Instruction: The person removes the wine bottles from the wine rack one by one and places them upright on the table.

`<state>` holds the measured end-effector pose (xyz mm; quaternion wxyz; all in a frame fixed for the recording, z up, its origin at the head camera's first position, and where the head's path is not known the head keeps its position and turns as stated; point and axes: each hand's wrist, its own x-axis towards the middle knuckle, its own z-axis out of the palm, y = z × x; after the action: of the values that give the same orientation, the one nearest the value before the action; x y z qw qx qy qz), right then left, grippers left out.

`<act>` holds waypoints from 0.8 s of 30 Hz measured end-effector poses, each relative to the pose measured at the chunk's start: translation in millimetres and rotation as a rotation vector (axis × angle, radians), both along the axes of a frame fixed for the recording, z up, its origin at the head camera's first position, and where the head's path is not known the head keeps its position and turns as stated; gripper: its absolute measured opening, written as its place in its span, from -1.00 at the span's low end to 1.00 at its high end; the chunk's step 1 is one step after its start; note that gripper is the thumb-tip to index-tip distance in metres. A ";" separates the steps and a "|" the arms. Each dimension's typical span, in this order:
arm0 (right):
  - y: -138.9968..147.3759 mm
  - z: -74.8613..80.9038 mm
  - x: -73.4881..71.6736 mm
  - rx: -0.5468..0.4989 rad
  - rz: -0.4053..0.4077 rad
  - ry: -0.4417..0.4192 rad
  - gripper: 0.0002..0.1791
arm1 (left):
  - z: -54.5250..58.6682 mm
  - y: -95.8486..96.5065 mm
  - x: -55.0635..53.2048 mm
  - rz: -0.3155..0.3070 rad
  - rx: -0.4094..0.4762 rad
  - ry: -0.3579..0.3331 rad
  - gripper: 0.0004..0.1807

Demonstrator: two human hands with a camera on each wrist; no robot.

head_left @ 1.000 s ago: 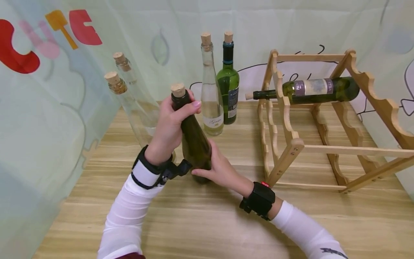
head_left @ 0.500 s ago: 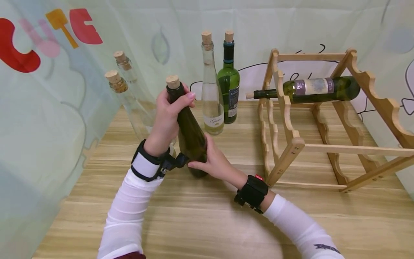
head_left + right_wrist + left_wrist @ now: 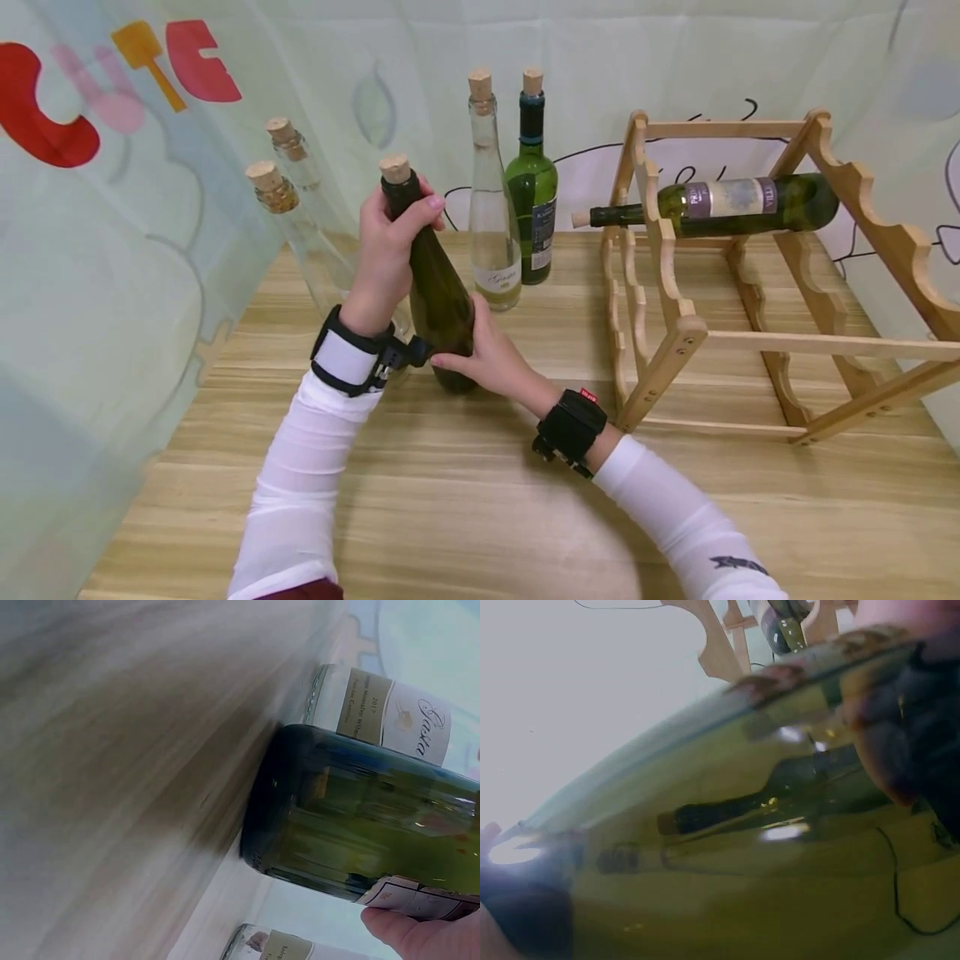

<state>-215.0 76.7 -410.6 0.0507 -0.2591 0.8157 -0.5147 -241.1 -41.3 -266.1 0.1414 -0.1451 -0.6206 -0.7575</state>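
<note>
In the head view, a dark green wine bottle (image 3: 437,304) with a cork in its mouth stands between my two hands. My left hand (image 3: 386,250) grips its neck just below the cork, thumb across the front. Lower down, my right hand (image 3: 491,350) holds the body near the base. The right wrist view shows the bottle's rounded base (image 3: 281,802) close to the tabletop; I cannot tell whether it touches. A label faces away from the head camera. Green glass (image 3: 705,862) fills most of the left wrist view.
Two clear corked bottles (image 3: 300,237) stand at the left, partly behind my left hand. Behind the held bottle are another clear bottle (image 3: 495,217) and a green bottle (image 3: 532,183). On the right, a wooden rack (image 3: 686,333) bears a lying wine bottle (image 3: 731,206).
Both hands have moved the bottle farther back on the table and slightly left. The other bottles and the rack stay where they were.
</note>
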 end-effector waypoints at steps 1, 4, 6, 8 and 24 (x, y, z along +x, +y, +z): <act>-0.3 0.1 -1.0 -0.003 0.002 0.002 0.01 | -0.5 -0.1 -1.1 0.005 -0.003 0.006 -0.94; -1.3 -0.1 -3.6 0.000 0.000 0.005 0.02 | -1.9 -0.6 -4.8 0.018 -0.004 0.022 -0.94; -2.2 0.0 -5.4 0.000 -0.002 0.006 0.03 | -2.8 -0.8 -7.0 0.027 -0.007 0.030 -0.93; -3.1 -0.2 -6.8 0.003 -0.007 0.001 0.03 | -4.0 -1.2 -9.4 0.036 -0.005 0.037 -0.93; -11.3 0.0 -21.2 -0.015 -0.010 -0.054 -0.03 | -9.7 -6.2 -26.4 0.123 -0.047 0.095 -0.91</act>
<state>-236.2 65.4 -410.6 0.0680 -0.2413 0.8115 -0.5278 -267.5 -47.4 -275.8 0.2137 -0.1458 -0.6383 -0.7250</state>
